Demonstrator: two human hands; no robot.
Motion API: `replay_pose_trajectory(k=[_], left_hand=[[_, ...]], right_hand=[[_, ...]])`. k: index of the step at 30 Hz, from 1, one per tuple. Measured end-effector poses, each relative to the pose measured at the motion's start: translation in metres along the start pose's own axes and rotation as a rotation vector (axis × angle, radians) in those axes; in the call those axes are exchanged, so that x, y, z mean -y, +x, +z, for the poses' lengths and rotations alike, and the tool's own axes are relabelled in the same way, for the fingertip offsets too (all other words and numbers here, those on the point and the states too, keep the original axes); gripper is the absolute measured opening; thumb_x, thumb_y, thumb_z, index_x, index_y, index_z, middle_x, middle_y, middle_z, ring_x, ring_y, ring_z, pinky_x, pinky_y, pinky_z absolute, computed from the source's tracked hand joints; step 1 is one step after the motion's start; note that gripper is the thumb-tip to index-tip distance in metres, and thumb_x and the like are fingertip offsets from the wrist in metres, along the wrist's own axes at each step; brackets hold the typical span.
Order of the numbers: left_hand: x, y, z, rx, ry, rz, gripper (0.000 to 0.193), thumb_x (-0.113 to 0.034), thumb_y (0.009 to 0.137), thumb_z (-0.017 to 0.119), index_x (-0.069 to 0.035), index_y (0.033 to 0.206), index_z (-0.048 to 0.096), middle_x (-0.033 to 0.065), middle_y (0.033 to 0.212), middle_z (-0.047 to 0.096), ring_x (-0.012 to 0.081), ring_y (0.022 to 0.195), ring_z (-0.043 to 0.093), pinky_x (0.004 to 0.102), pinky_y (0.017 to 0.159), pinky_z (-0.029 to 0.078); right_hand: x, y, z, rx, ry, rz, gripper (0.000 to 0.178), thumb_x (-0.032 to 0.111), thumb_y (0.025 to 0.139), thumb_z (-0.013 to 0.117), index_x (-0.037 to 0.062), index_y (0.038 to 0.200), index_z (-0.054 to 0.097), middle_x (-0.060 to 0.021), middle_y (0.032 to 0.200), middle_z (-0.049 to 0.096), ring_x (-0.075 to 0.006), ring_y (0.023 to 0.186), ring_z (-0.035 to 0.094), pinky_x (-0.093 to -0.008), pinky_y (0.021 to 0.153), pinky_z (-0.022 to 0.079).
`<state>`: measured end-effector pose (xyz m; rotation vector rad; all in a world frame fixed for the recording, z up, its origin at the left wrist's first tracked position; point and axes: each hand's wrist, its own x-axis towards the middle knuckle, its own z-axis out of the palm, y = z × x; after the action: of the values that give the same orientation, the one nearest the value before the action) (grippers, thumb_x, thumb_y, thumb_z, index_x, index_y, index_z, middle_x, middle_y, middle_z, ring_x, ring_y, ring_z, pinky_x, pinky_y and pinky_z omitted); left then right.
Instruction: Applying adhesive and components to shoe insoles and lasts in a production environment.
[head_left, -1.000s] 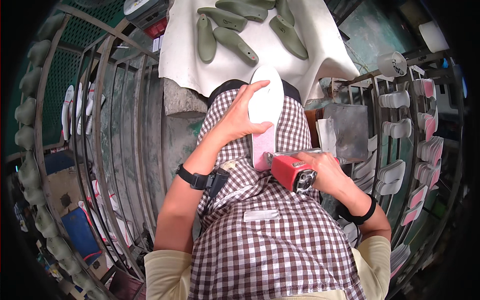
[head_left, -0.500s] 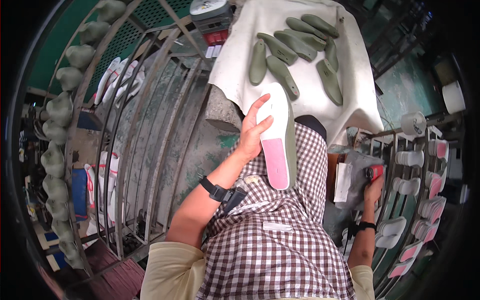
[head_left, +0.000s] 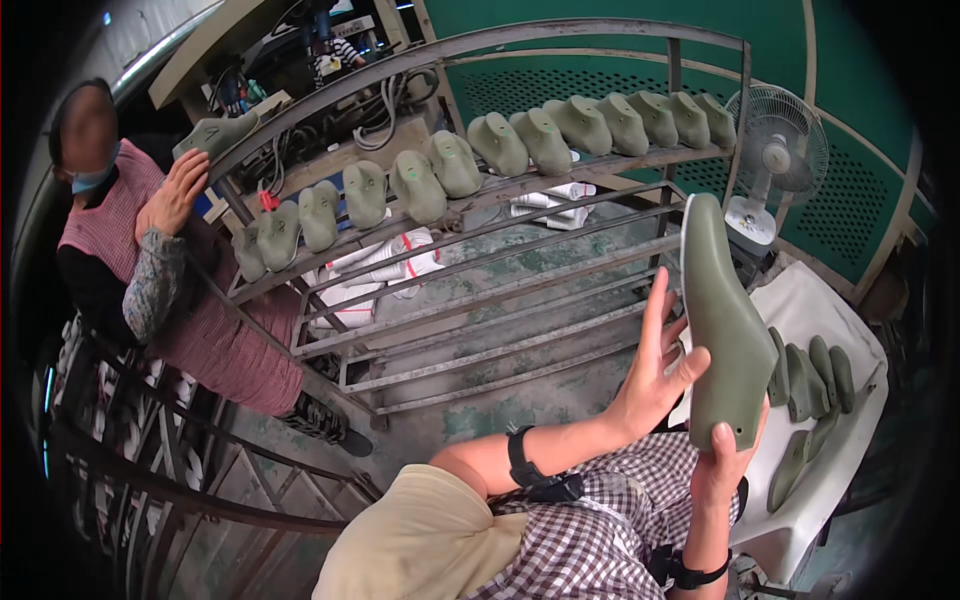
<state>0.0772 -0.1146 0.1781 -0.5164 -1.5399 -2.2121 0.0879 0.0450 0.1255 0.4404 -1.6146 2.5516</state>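
A green shoe last (head_left: pixel 730 330) stands tilted in front of me, toe up, with a thin white edge along its left side near the toe. My right hand (head_left: pixel 725 462) grips it from below at the heel end, thumb on the near face. My left hand (head_left: pixel 655 375) is beside it on the left, open, with fingers stretched upward and the thumb reaching to the last's edge. Whether that thumb presses on the last I cannot tell. A black strap circles each of my wrists.
Several green lasts stand along a metal rack (head_left: pixel 480 185) ahead. More lasts (head_left: pixel 820 370) lie on a white-covered table (head_left: pixel 850 460) at right. A standing fan (head_left: pixel 775 155) is behind it. At far left, a person (head_left: pixel 150 250) rests a hand near another last (head_left: pixel 215 132).
My view has turned left toward the rack and the person. My right hand has left the right-hand shelves and its red object, and now holds the last's heel. My left hand has loosened its grip.
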Motion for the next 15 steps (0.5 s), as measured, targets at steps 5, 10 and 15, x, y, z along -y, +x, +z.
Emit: replay_pose_trajectory(k=[5, 10, 15], left_hand=[[-0.086, 0.018, -0.013, -0.236, 0.035, 0.258, 0.123, -0.013, 0.080, 0.081, -0.009, 0.159, -0.014, 0.0183, 0.154, 0.027, 0.0281, 0.135, 0.041, 0.0401, 0.111, 0.038], [-0.230, 0.076, -0.126, -0.413, 0.393, 0.561, 0.118, -0.006, 0.069, 0.078, -0.003, 0.159, 0.003, 0.0156, 0.120, 0.058, 0.0216, 0.096, 0.063, 0.0332, 0.083, 0.053], [-0.438, 0.137, -0.274, -0.691, 1.049, 0.490, 0.070, -0.010, 0.071, 0.076, 0.000, 0.135, 0.050, 0.0079, 0.096, 0.064, 0.0198, 0.082, 0.063, 0.0356, 0.076, 0.053]], right_hand=[[0.046, 0.053, 0.116, 0.441, -0.691, -0.792, 0.084, 0.009, 0.070, 0.078, 0.0039, 0.147, 0.045, -0.0266, 0.153, 0.038, -0.0437, 0.142, 0.038, -0.0524, 0.116, 0.032], [0.080, 0.043, 0.128, 0.532, -0.692, -0.980, 0.077, 0.002, 0.066, 0.076, 0.0078, 0.139, 0.051, -0.0265, 0.148, 0.043, -0.0475, 0.139, 0.039, -0.0583, 0.115, 0.031], [0.068, 0.031, 0.058, 0.199, -0.785, -0.915, 0.046, -0.003, 0.084, 0.059, 0.0032, 0.129, 0.056, -0.0216, 0.143, 0.046, -0.0357, 0.136, 0.045, -0.0479, 0.115, 0.032]])
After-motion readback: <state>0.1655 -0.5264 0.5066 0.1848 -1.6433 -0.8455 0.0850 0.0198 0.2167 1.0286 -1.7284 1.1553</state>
